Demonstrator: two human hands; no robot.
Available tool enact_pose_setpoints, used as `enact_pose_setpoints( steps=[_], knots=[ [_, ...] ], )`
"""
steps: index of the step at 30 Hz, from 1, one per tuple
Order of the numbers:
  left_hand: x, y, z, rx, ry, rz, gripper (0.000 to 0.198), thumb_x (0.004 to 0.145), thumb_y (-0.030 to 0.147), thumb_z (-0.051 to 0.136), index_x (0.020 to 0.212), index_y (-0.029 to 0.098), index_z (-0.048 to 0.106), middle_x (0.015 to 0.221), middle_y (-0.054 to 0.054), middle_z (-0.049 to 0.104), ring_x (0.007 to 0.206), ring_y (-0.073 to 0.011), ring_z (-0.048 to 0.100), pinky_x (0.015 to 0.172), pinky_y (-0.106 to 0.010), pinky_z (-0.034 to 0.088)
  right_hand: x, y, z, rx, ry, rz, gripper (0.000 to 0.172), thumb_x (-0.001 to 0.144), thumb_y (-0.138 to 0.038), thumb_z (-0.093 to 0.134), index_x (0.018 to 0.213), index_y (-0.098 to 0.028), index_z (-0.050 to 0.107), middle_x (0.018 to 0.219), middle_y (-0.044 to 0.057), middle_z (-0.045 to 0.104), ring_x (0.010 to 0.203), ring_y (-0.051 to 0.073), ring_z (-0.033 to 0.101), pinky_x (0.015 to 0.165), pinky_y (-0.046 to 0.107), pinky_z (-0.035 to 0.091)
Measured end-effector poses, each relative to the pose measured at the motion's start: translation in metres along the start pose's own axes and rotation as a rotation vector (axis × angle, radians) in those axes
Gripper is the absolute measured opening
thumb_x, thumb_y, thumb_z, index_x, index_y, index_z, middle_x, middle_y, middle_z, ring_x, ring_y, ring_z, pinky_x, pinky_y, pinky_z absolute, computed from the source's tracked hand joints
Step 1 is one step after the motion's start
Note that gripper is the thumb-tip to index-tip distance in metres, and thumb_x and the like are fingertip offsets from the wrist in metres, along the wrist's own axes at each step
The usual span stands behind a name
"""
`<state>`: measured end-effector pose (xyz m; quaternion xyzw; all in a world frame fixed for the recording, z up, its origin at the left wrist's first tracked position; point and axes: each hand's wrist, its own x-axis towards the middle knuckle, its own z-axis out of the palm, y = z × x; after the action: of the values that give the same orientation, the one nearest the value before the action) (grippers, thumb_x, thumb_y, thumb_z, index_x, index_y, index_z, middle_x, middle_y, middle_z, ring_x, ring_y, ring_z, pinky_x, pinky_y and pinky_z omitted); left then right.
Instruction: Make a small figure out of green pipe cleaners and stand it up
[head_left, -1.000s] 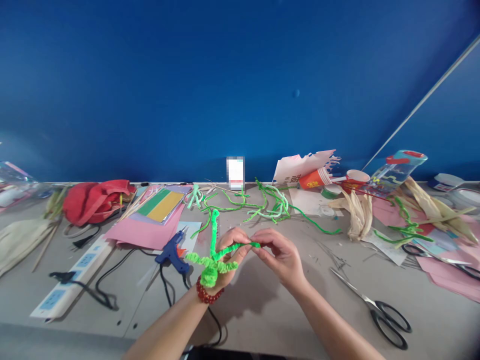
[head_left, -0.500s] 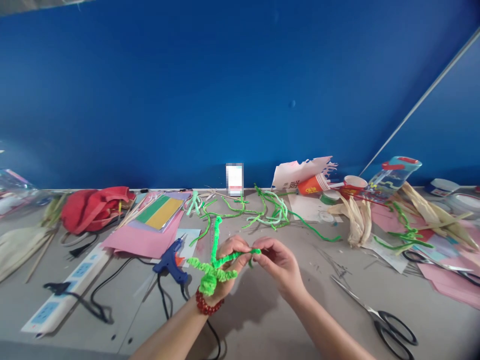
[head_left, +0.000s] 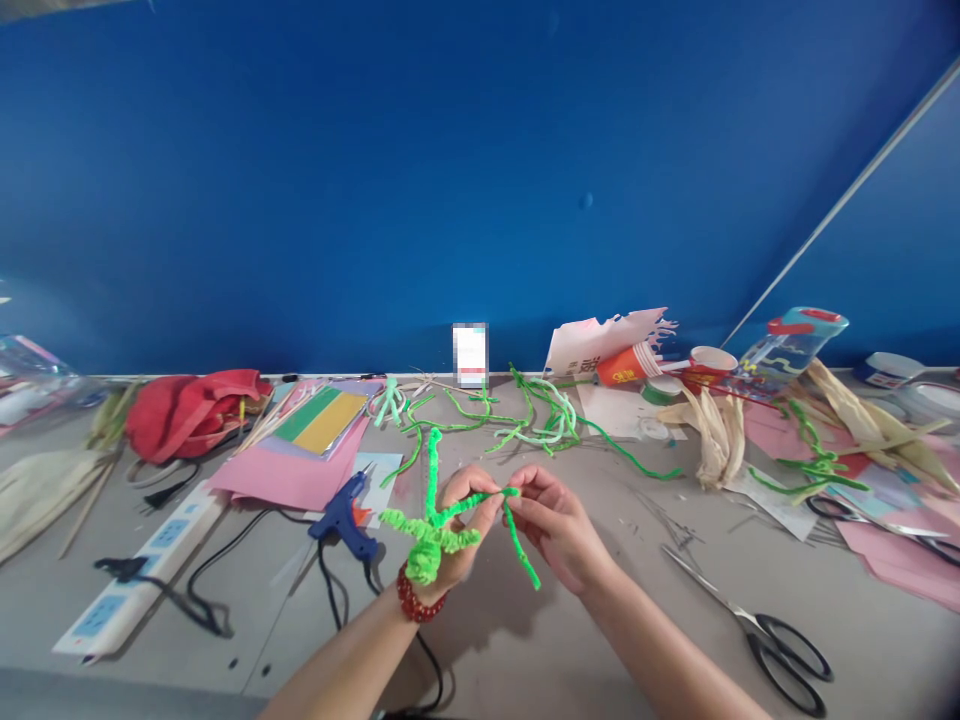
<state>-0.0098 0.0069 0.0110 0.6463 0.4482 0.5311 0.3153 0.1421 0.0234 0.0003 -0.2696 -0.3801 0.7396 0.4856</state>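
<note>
My left hand, with a red bead bracelet on its wrist, is closed around a bright green pipe-cleaner figure with several coiled arms. One arm stands upright, another sticks out to the left. My right hand pinches the tip of the right arm of the figure, where a loose green pipe-cleaner end hangs down between both hands. Both hands hover just above the grey table.
A blue glue gun and its cable lie left of my hands, beside a white power strip. Black scissors lie to the right. Loose green pipe cleaners, coloured paper, a red cloth, paper cups and dried husks crowd the back.
A loose green pipe-cleaner end now hangs down from the pinch point between my hands; before, only a short tip showed there. Both hands stayed in place.
</note>
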Motion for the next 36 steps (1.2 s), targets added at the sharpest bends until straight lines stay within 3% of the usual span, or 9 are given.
enact_pose_setpoints(
  steps=[4,8,12,17,22,29,32,36],
  knots=[
    [0.000,0.000,-0.003,-0.032,-0.001,-0.088,0.015,0.088,0.027,0.058,0.077,0.019,0.054,0.076,0.000,0.055,0.068,-0.0131,0.054,0.063,-0.025,0.044,0.000,0.005,-0.005,-0.165,-0.036,-0.140,0.025,0.075,-0.030,0.078,0.094,-0.019,0.066,0.082,0.004,0.068,0.075,0.016,0.065,0.071,0.028,0.055],
    [-0.001,0.001,-0.004,-0.116,-0.003,-0.168,0.014,0.086,0.029,0.061,0.078,0.019,0.056,0.075,0.001,0.056,0.066,-0.0121,0.053,0.060,-0.024,0.043,-0.002,0.010,-0.007,-0.574,0.012,-0.423,0.019,0.082,-0.019,0.066,0.101,-0.022,0.066,0.089,0.005,0.070,0.081,0.017,0.066,0.074,0.030,0.054],
    [-0.001,0.002,-0.003,-0.225,-0.014,-0.217,0.017,0.085,0.032,0.064,0.077,0.018,0.057,0.070,0.002,0.057,0.062,-0.0117,0.054,0.057,-0.023,0.044,-0.005,0.009,-0.004,-0.926,0.069,-0.673,0.028,0.084,-0.011,0.060,0.108,-0.024,0.062,0.088,0.004,0.067,0.080,0.018,0.064,0.075,0.032,0.054],
    [-0.001,0.001,-0.004,-0.230,-0.005,-0.251,0.018,0.085,0.033,0.065,0.076,0.019,0.058,0.065,0.002,0.057,0.061,-0.0128,0.054,0.059,-0.025,0.045,-0.005,0.001,-0.004,-1.115,-0.035,-0.895,0.029,0.088,-0.011,0.057,0.114,-0.025,0.058,0.093,0.007,0.069,0.083,0.021,0.064,0.074,0.035,0.053],
    [-0.002,-0.007,-0.001,-0.330,0.021,-0.296,0.016,0.083,0.030,0.067,0.074,0.020,0.058,0.064,0.003,0.053,0.061,-0.0127,0.050,0.059,-0.026,0.042,-0.003,-0.003,-0.007,-1.220,-0.075,-0.963,0.038,0.088,-0.014,0.060,0.124,-0.025,0.055,0.098,0.009,0.071,0.086,0.024,0.065,0.075,0.038,0.053],
    [0.000,-0.003,0.005,-0.514,-0.004,-0.329,0.015,0.076,0.025,0.072,0.070,0.018,0.059,0.080,-0.001,0.056,0.078,-0.0154,0.054,0.067,-0.026,0.047,-0.004,-0.004,-0.005,-1.311,-0.004,-1.059,0.043,0.088,-0.012,0.056,0.129,-0.024,0.053,0.100,0.011,0.070,0.086,0.025,0.066,0.074,0.040,0.055],
    [0.001,-0.001,0.006,-0.547,-0.024,-0.328,0.015,0.075,0.025,0.073,0.070,0.018,0.060,0.082,-0.001,0.055,0.075,-0.0140,0.053,0.064,-0.025,0.045,-0.006,-0.005,-0.005,-1.288,-0.002,-1.098,0.042,0.087,-0.011,0.058,0.127,-0.024,0.053,0.096,0.011,0.070,0.083,0.025,0.066,0.072,0.040,0.055],
    [0.002,0.001,0.004,-0.502,-0.052,-0.290,0.017,0.079,0.027,0.071,0.070,0.018,0.058,0.082,-0.001,0.054,0.067,-0.0116,0.050,0.061,-0.025,0.044,-0.007,-0.007,-0.008,-1.231,-0.044,-1.037,0.037,0.088,-0.013,0.060,0.123,-0.024,0.056,0.096,0.011,0.071,0.082,0.025,0.066,0.071,0.039,0.054]
  ],
)
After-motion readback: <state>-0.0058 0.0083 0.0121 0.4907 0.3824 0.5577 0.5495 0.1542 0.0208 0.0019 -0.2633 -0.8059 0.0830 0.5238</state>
